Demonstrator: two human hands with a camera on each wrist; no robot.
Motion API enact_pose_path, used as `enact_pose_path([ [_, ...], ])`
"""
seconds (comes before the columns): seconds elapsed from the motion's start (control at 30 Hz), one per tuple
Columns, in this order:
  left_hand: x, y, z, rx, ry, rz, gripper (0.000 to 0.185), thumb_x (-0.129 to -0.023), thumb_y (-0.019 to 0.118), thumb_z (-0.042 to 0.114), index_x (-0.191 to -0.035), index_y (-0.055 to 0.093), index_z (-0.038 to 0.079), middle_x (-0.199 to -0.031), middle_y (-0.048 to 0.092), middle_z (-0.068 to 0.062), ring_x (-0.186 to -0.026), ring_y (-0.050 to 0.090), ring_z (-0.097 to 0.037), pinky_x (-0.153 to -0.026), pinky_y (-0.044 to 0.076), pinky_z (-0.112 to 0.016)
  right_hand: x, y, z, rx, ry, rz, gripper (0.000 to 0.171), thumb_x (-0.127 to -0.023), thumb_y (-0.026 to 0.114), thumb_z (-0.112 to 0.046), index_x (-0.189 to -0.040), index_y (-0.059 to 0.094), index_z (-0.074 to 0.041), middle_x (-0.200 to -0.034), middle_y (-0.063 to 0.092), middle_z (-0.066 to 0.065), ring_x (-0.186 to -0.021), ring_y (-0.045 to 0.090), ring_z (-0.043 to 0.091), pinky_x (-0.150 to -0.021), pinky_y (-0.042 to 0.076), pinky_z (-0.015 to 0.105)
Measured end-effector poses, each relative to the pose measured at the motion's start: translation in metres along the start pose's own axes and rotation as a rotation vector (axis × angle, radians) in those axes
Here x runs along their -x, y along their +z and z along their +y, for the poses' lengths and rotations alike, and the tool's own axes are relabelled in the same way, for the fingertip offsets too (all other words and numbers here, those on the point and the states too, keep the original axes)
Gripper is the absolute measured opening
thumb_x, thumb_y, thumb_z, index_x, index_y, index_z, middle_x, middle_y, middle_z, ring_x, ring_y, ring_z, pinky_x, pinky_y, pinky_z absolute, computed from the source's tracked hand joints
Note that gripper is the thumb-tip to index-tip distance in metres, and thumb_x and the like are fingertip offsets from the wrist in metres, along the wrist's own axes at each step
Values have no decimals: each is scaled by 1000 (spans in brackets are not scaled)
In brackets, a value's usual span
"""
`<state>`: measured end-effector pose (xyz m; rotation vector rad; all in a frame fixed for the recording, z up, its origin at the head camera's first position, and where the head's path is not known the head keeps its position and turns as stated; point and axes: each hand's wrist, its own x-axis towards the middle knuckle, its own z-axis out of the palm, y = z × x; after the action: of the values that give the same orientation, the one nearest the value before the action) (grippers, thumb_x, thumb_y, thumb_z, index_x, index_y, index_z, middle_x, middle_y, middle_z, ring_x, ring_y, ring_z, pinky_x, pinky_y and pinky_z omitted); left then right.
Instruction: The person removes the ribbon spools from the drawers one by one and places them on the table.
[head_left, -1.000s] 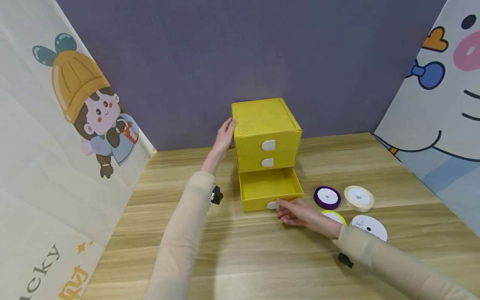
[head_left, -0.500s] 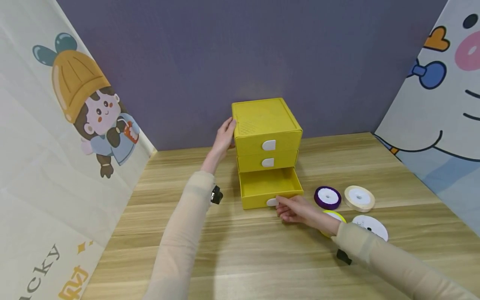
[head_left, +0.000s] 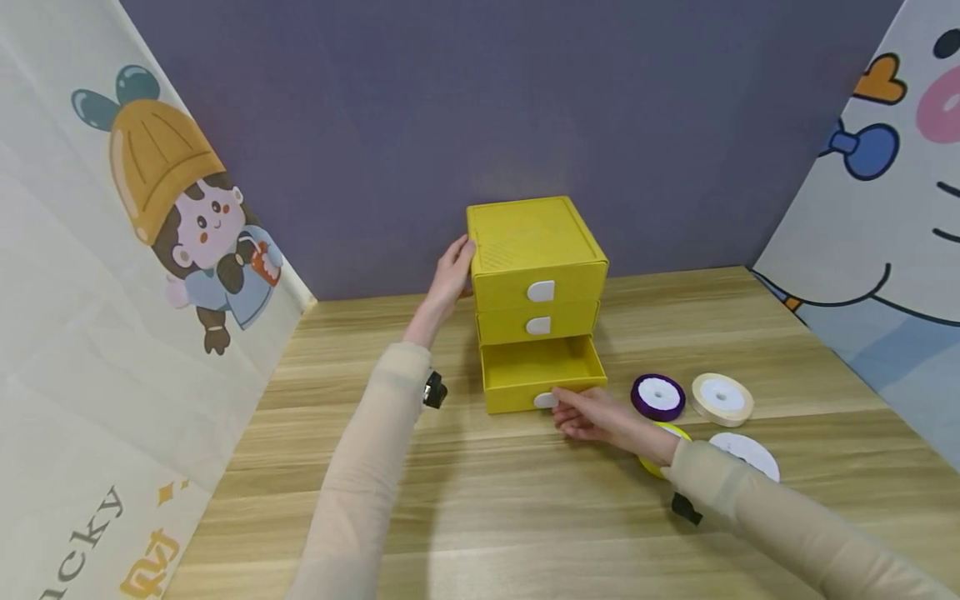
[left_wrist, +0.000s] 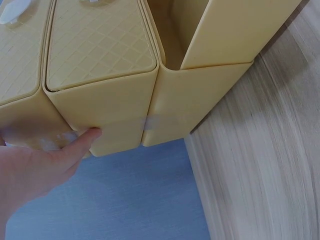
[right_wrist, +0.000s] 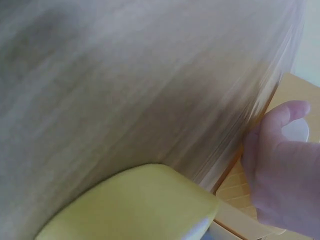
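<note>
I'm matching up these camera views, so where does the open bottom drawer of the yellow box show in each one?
Head: bottom drawer, centre, pulled out under two shut drawers.
Left wrist: top centre-right, open cavity showing.
Right wrist: only its front, far right, behind the right hand.
Shared landmark: the wooden table.

Drawer unit (head_left: 536,267) centre-back on table (head_left: 465,517); bottom drawer (head_left: 542,372) protruding forward; ribbon spools (head_left: 657,396) right (four, clustered).

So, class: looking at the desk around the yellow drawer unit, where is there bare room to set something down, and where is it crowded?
Bare wood lies left of the drawer unit, between it and the cartoon wall panel, and along the near table edge between the two sleeves. Crowded: right of the open bottom drawer, where the right hand, purple spool, cream spool, yellow spool and white spool cluster.
</note>
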<state>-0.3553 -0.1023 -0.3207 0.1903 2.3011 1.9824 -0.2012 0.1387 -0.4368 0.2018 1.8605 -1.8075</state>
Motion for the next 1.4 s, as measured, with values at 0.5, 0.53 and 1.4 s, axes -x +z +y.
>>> enact_pose_path([
  [0.5, -1, 3, -1, 3, -22, 4, 61, -105, 37, 50, -159, 22, 27, -163, 29, -2, -141, 42, -25, -106, 48, -48, -7, -3, -4, -8, 5, -3, 39, -100, 58, -37, -101, 64, 2, -77, 70, -3, -62, 61, 1, -61, 54, 14],
  [0.53, -1, 3, 0, 1, -19, 4, 61, -105, 37, 49, -159, 22, 26, -163, 29, -2, -142, 41, -25, -106, 48, -49, -8, -3, -4, -7, 5, -3, 39, -100, 57, -37, -101, 64, 1, -77, 70, -3, -61, 61, 1, -61, 54, 14],
  [1.4, -2, 1, 1, 10, -9, 13, 61, -106, 37, 48, -160, 22, 25, -161, 34, -5, -134, 48, -26, -105, 49, -47, -28, -6, -18, -19, 2, 13, 39, -102, 55, -35, -103, 62, 3, -76, 71, -4, -61, 61, 1, -59, 53, 13],
])
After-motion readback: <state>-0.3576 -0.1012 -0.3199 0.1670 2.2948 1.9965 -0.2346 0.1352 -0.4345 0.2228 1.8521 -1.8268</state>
